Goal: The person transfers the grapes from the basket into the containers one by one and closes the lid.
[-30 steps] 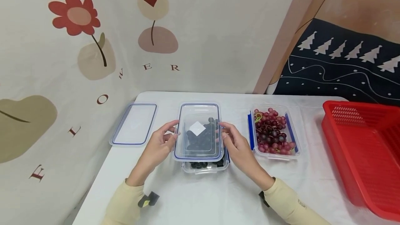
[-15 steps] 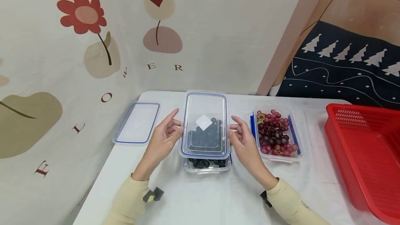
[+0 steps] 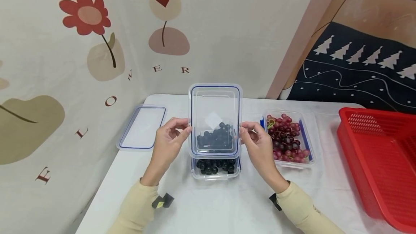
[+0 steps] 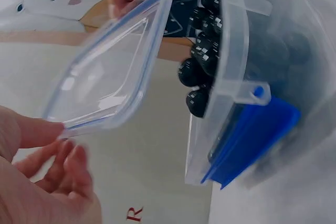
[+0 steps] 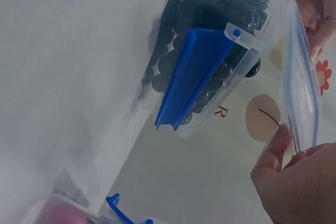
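Both hands hold a clear plastic lid (image 3: 216, 107) with a blue seal by its long sides, tilted up above a container. My left hand (image 3: 167, 142) pinches its left edge between thumb and fingers, and my right hand (image 3: 258, 145) pinches the right edge. Beneath it stands a clear container (image 3: 216, 177) of dark grapes (image 3: 208, 167), partly seen through the lid. In the left wrist view the lid (image 4: 113, 69) is apart from the container's rim, and a blue side clip (image 4: 257, 140) hangs down. The right wrist view shows the lid (image 5: 302, 82) nearly edge-on.
A second clear lid (image 3: 143, 127) lies on the white table (image 3: 201, 208) at the left. To the right sits an uncovered container (image 3: 307, 164) of red and purple grapes (image 3: 286, 140). A large red plastic basket (image 3: 357, 169) stands at the far right. A patterned cloth wall rises behind.
The lid has tipped upright and its far edge has risen, uncovering more dark grapes at the front. The fingers, looser half a second ago, now pinch both edges.
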Motion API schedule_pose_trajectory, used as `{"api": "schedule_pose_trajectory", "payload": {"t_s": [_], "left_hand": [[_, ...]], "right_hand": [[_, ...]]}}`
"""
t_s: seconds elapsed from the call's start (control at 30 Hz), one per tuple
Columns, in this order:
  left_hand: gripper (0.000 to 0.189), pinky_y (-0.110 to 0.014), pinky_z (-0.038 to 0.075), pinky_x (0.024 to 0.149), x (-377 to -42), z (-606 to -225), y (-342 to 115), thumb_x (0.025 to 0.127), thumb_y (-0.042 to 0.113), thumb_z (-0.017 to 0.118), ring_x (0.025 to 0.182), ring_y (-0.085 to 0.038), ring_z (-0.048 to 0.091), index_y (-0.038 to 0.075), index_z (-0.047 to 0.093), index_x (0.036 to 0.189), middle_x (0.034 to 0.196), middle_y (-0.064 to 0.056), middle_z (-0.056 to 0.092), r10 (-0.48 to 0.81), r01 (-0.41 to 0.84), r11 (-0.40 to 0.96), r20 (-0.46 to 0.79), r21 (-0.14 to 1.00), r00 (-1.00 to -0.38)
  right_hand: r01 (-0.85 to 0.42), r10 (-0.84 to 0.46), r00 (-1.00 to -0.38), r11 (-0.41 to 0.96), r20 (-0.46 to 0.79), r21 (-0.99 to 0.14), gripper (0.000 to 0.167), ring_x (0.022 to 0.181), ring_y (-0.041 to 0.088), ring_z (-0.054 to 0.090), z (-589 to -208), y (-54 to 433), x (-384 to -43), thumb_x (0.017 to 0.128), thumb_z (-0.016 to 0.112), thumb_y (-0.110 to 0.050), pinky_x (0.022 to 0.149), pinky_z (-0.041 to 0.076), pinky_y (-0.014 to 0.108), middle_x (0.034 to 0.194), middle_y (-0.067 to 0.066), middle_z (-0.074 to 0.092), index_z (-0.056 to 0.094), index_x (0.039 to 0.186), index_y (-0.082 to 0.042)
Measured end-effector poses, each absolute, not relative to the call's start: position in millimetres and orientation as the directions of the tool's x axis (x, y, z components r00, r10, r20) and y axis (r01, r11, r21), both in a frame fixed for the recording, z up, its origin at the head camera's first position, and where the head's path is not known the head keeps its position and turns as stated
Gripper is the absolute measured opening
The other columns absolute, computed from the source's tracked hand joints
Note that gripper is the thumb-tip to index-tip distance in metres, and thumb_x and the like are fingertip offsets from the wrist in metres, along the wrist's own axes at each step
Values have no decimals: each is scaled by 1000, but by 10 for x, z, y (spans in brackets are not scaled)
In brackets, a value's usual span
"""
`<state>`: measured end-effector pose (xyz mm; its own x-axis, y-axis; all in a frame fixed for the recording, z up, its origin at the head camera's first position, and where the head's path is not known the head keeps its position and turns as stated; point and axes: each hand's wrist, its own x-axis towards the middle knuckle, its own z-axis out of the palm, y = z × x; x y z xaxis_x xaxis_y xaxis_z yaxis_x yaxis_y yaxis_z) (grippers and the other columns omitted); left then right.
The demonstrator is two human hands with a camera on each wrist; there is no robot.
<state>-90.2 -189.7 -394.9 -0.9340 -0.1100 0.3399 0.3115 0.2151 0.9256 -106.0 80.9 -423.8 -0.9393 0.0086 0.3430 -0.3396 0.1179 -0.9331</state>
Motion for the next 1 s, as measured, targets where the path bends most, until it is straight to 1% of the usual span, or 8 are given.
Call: {"api": "schedule_pose_trajectory", "payload": {"t_s": [0.1, 0.2, 0.33, 0.47, 0.6, 0.67, 0.83, 1.0], "left_hand": [[21, -21, 47, 74, -905, -3961, -1881, 96, -10, 77, 83, -17, 58, -8, 76, 117, 90, -15, 64, -102, 404, 234, 436, 884, -894], [20, -20, 48, 71, -896, -3969, -1871, 96, -11, 77, 75, -17, 57, -6, 76, 115, 84, -12, 63, -90, 454, 241, 485, 858, -870], [17, -21, 53, 65, -884, -3979, -1869, 98, -10, 76, 68, -18, 64, -2, 75, 113, 81, -13, 69, -84, 462, 230, 491, 856, -867], [17, -24, 55, 60, -874, -3996, -1864, 99, -6, 76, 66, -22, 71, 2, 76, 114, 81, -12, 76, -92, 439, 233, 469, 868, -878], [17, -28, 60, 65, -864, -4010, -1870, 100, -5, 77, 71, -29, 76, 4, 75, 114, 86, -11, 79, -91, 440, 235, 471, 866, -878], [18, -31, 63, 74, -857, -4010, -1878, 99, -7, 76, 76, -32, 78, 3, 74, 115, 90, -12, 80, -82, 448, 217, 473, 867, -877], [24, -28, 61, 88, -851, -4048, -1903, 98, -16, 70, 94, -19, 77, -2, 72, 116, 102, -15, 79, -65, 448, 225, 473, 865, -879], [15, -26, 59, 91, -854, -4083, -1899, 105, -8, 65, 104, -17, 75, -3, 72, 118, 111, -15, 76, -37, 451, 250, 474, 857, -880]], "right_hand": [[-391, 37, -916, 132, 399, -911, 13, 78, 23, 67, -4238, 818, -1052, 108, 68, -2, 74, 57, 21, 98, 14, 68, 71, 118, 5], [-450, 54, -885, 161, 463, -878, 13, 83, 20, 67, -4232, 832, -1050, 107, 69, -2, 78, 56, 19, 100, 13, 71, 72, 118, 5], [-517, 63, -838, 222, 542, -826, 13, 92, 12, 65, -4210, 839, -1055, 106, 70, -1, 83, 52, 18, 106, 12, 75, 74, 117, 4], [-543, 59, -816, 266, 575, -797, 13, 94, 13, 63, -4223, 846, -1070, 105, 72, -1, 81, 49, 19, 108, 10, 77, 75, 117, 2], [-567, 46, -795, 296, 605, -768, 12, 94, 16, 63, -4261, 856, -1086, 104, 73, -1, 83, 49, 21, 106, 8, 78, 76, 115, 0], [-582, 34, -784, 307, 620, -753, 11, 95, 18, 64, -4277, 859, -1091, 103, 74, 0, 86, 49, 22, 106, 8, 77, 76, 114, -1], [-586, -7, -786, 327, 618, -741, 24, 101, 21, 66, -4334, 880, -1074, 97, 77, 7, 92, 48, 24, 116, 10, 78, 74, 118, -2], [-595, -43, -778, 369, 627, -714, 37, 108, 26, 68, -4433, 925, -1068, 90, 84, 11, 97, 48, 24, 125, 12, 77, 72, 123, -1]]}}
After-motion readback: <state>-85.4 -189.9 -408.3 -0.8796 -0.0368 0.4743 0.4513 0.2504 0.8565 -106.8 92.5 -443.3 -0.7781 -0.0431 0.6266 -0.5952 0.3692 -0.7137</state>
